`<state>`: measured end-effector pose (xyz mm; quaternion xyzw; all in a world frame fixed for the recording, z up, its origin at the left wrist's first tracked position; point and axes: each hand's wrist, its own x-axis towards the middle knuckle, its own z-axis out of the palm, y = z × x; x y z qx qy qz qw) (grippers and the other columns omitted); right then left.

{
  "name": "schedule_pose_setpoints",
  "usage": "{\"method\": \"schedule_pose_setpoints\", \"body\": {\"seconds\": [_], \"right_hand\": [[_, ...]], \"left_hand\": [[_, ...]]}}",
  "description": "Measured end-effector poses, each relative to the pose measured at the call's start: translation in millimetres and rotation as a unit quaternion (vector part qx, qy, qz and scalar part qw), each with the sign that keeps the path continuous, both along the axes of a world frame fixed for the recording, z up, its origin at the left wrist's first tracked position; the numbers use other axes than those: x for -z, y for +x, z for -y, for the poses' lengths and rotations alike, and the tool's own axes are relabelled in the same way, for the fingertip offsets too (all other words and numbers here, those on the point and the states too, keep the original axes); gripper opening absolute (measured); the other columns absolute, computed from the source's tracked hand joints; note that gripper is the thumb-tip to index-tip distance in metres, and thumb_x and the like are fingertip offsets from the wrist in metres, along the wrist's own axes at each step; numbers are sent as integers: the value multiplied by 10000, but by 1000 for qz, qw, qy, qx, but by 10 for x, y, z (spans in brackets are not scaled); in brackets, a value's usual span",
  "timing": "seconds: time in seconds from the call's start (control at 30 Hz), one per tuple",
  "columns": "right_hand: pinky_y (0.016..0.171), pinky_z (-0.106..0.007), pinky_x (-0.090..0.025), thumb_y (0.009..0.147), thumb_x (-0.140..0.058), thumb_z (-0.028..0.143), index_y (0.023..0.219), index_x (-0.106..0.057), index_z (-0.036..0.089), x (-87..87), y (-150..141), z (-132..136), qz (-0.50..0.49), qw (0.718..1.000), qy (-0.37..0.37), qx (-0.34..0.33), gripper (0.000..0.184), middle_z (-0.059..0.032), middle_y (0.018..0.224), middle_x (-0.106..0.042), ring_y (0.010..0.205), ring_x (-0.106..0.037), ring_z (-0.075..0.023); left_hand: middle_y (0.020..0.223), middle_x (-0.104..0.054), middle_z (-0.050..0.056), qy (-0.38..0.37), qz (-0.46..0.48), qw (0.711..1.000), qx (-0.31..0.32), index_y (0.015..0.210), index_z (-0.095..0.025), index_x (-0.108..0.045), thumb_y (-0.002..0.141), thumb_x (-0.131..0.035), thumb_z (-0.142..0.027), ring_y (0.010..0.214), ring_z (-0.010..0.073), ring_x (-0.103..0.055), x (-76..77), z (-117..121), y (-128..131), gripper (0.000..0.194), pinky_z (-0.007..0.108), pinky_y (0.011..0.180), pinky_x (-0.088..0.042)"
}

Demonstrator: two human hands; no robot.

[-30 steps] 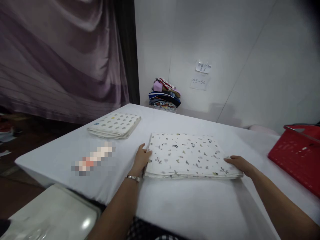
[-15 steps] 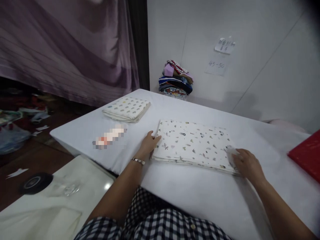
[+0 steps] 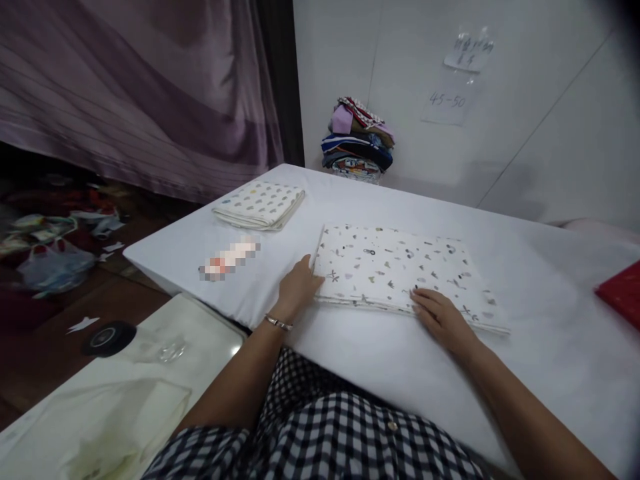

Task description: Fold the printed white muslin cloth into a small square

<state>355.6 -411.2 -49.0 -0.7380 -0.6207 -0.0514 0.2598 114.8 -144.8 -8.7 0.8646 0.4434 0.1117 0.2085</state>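
Observation:
A folded white cloth (image 3: 385,270) with a small scattered print lies flat on the white-covered table before me. My left hand (image 3: 299,288), a bracelet at its wrist, rests against the cloth's left edge with thumb and fingers apart. Along the front edge, right of the middle, my right hand (image 3: 443,323) lies with its fingers stretched out on top of the fabric. The cloth's right end extends past this hand, uncovered. Farther back on the left is another folded white cloth (image 3: 263,205), printed with small grey shapes.
A blurred-out item (image 3: 229,259) lies left of my left hand. Red material (image 3: 623,290) sits at the right edge. Folded fabrics (image 3: 357,143) are stacked by the wall. A lower surface (image 3: 210,320) at left holds a black round object (image 3: 110,338) and clear plastic.
My right hand has moved left from the cloth's right corner to its front edge. The right end now lies spread flat. My left hand stays at the left edge; the view has shifted slightly.

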Motion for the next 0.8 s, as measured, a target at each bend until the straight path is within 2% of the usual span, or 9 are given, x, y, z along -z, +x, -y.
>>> {"method": "schedule_pose_setpoints", "body": {"seconds": [0.1, 0.2, 0.27, 0.33, 0.53, 0.7, 0.8], "right_hand": [[933, -421, -464, 902, -478, 283, 1094, -619, 224, -91, -90, -10, -33, 999, 35, -4, 246, -86, 1155, -589, 1093, -531, -229], [882, -413, -482, 906, -469, 265, 1071, -623, 236, -206, -226, -117, -37, 998, 32, -43, 228, -78, 1098, -606, 1039, -544, -220], [857, -417, -482, 913, -456, 268, 1065, -627, 235, -267, -314, -240, -29, 997, 10, -65, 231, -78, 1065, -619, 1001, -551, -221], [845, -420, -475, 913, -459, 285, 1058, -635, 222, -299, -389, -384, -19, 996, -10, -86, 237, -86, 1051, -625, 982, -552, -229], [795, -390, -469, 911, -463, 279, 991, -667, 218, -263, -518, -706, -19, 993, -49, -104, 228, -83, 964, -639, 906, -558, -220], [786, -336, -478, 914, -447, 271, 907, -671, 222, -262, -514, -768, -105, 990, -58, -73, 229, -57, 926, -647, 894, -572, -196], [793, -332, -481, 911, -444, 278, 900, -659, 224, -246, -504, -770, -119, 989, -69, -55, 221, -48, 926, -645, 894, -576, -189]], "left_hand": [[1153, -559, 143, 124, 37, 991, 20, 1250, -146, -479, 814, -555, -371, 1020, 285, -534, -9, 84, -26, 496, 376, 791, -439], [1053, -608, 79, 185, 102, 970, 123, 1068, -196, -610, 831, -554, -283, 984, 231, -530, 4, 174, -33, 259, 357, 844, -420], [973, -636, 45, 167, 116, 958, 202, 955, -220, -658, 816, -581, -258, 930, 204, -543, 21, 207, -36, 163, 349, 829, -417], [925, -651, 31, 140, 112, 953, 245, 885, -226, -679, 796, -610, -253, 906, 195, -551, 40, 208, -52, 117, 348, 814, -415], [941, -658, 24, 92, 106, 949, 282, 870, -232, -686, 771, -637, -249, 928, 192, -552, 79, 133, -160, 111, 349, 829, -406], [911, -665, 19, 84, 108, 947, 291, 825, -231, -688, 831, -572, -284, 901, 178, -559, 122, 97, -158, 128, 331, 806, -404], [873, -667, 21, 86, 107, 948, 287, 823, -227, -685, 865, -519, -315, 870, 173, -558, 141, 89, -131, 193, 332, 802, -401]]}}
